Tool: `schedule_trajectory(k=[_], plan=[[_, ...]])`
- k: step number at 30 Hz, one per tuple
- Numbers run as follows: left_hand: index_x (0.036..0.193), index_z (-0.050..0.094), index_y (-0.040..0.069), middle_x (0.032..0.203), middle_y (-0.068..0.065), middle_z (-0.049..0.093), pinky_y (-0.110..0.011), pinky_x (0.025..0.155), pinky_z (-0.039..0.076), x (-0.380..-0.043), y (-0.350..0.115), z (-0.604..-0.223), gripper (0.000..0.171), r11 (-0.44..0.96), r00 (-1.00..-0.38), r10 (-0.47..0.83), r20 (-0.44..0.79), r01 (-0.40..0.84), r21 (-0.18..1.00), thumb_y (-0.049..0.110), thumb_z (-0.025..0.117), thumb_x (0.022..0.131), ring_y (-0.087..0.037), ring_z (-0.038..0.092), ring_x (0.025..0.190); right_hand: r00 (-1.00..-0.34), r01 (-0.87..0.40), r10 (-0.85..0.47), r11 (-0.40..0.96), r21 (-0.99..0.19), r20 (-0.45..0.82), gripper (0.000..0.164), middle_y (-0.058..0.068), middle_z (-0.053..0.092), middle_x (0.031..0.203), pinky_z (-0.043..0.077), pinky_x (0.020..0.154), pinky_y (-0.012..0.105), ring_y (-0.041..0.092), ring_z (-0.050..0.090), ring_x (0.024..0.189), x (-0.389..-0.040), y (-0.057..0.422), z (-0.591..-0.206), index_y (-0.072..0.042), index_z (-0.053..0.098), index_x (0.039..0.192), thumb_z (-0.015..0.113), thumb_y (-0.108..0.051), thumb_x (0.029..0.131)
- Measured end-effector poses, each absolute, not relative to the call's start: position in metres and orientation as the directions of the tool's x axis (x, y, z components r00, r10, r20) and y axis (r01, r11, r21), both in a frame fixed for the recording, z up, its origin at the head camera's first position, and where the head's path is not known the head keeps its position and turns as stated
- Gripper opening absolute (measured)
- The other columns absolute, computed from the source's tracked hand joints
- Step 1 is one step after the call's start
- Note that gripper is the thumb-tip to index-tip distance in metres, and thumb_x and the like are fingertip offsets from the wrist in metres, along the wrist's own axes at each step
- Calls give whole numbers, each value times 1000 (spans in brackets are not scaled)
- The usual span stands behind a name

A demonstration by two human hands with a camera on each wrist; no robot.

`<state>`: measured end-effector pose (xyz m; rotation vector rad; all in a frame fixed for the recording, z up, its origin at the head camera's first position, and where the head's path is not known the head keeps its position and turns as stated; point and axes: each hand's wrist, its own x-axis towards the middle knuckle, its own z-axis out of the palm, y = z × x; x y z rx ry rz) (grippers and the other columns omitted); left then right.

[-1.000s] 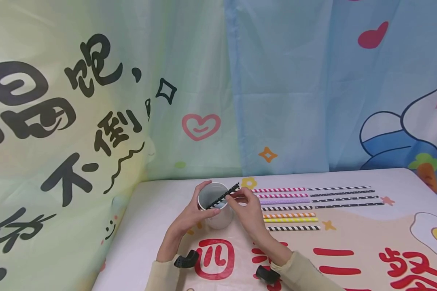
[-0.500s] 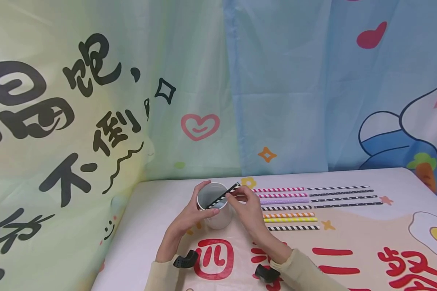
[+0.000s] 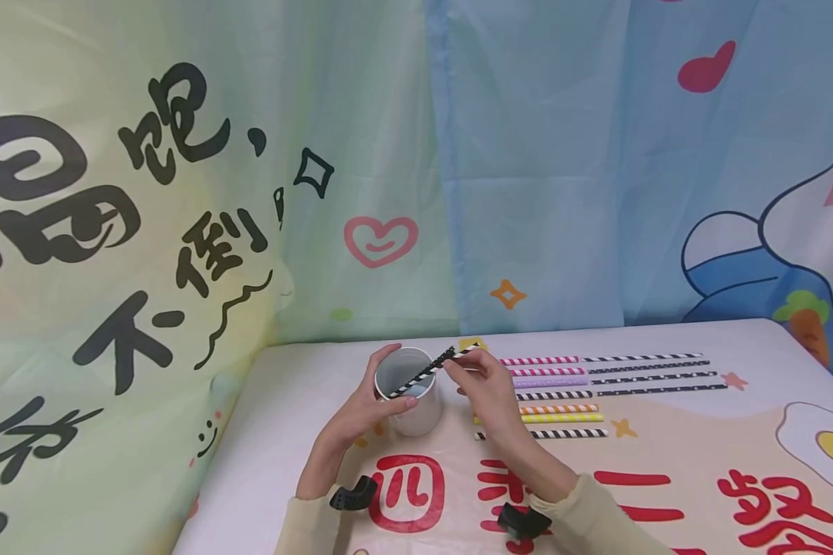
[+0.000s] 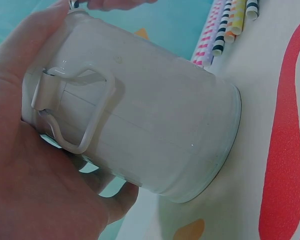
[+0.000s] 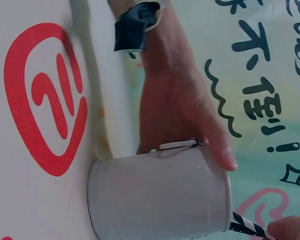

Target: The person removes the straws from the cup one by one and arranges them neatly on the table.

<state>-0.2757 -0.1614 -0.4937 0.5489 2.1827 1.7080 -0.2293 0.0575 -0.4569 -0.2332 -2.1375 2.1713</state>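
Observation:
My left hand [image 3: 361, 405] holds a white pail-like cup [image 3: 419, 416], tilted toward me; its small wire-like handle [image 4: 107, 105] shows in the left wrist view. Fingers wrap the far side and the thumb lies at the rim. Black-and-white paper straws [image 3: 423, 378] lean out over the rim to the right, one dotted and one striped. With thumb and fingertips, my right hand [image 3: 493, 397] pinches the striped straw near its upper end, just right of the cup. In the right wrist view a right fingertip [image 5: 292, 228] meets the straws [image 5: 247, 225] below the rim.
Right of the cup, paper straws lie in a row: pink-striped [image 3: 544, 371], purple dotted [image 3: 551, 381], orange-striped [image 3: 569, 408], yellow [image 3: 572, 418] and black-striped [image 3: 572, 434]. Several black patterned straws [image 3: 655, 379] lie further right. A printed cloth covers the table [image 3: 250, 432]; curtains hang behind.
My right hand has moved right, away from the cup, and the striped straw now reaches further out beyond the dotted one. The left hand and cup have stayed nearly in place.

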Motion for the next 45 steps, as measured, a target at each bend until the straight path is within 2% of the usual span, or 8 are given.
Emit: schedule_trajectory(k=[4, 13, 17, 23, 32, 42, 45], plan=[[156, 18, 32, 152, -9, 36, -57, 112, 37, -276, -162, -495, 90, 211, -876, 481, -15, 99, 973, 27, 77, 88, -31, 36, 140, -985, 77, 150, -43, -996, -83, 27, 8, 72, 113, 56, 93, 40, 19, 66, 101, -225, 62, -458, -8, 65, 111, 72, -28, 93], [155, 19, 34, 151, -6, 37, -56, 112, 39, -274, -161, -494, 90, 214, -880, 474, -29, 83, 973, 26, 77, 87, -28, 36, 139, -981, 141, 125, -90, -986, -152, 33, 7, 68, 116, 56, 92, 30, 20, 63, 107, -219, 71, -463, -9, 60, 118, 69, -31, 96], [157, 17, 30, 152, -8, 36, -57, 113, 37, -274, -161, -493, 91, 212, -877, 480, -27, 86, 974, 24, 76, 88, -30, 35, 141, -974, 183, 102, -166, -969, -202, 37, 5, 65, 119, 55, 95, 31, 19, 60, 108, -219, 80, -460, -9, 57, 123, 68, -32, 96], [157, 17, 31, 153, -8, 35, -58, 114, 36, -273, -161, -492, 90, 213, -878, 478, -33, 79, 974, 23, 76, 88, -29, 33, 141, -962, 222, 85, -318, -922, -261, 38, 2, 61, 117, 55, 94, 29, 18, 59, 112, -220, 96, -457, -6, 53, 123, 68, -29, 96], [156, 19, 32, 153, -8, 35, -58, 113, 37, -273, -163, -492, 89, 214, -875, 484, -18, 99, 972, 25, 76, 88, -30, 34, 142, -950, 252, 56, -442, -861, -307, 45, -3, 57, 127, 51, 103, 26, 20, 51, 130, -212, 119, -457, -14, 49, 130, 68, -38, 96], [155, 19, 34, 153, -7, 35, -60, 114, 35, -274, -163, -492, 88, 220, -878, 478, -25, 92, 971, 26, 76, 88, -31, 33, 142, -954, 214, 102, -432, -876, -283, 42, -6, 50, 127, 48, 104, 20, 18, 45, 132, -206, 150, -449, -19, 48, 125, 67, -40, 95], [155, 19, 35, 153, -6, 35, -59, 114, 35, -274, -163, -493, 88, 222, -880, 474, -29, 88, 971, 25, 75, 89, -29, 34, 141, -962, 166, 146, -361, -918, -231, 40, -6, 50, 127, 44, 112, 27, 17, 44, 131, -207, 159, -446, -18, 48, 124, 66, -41, 96]])
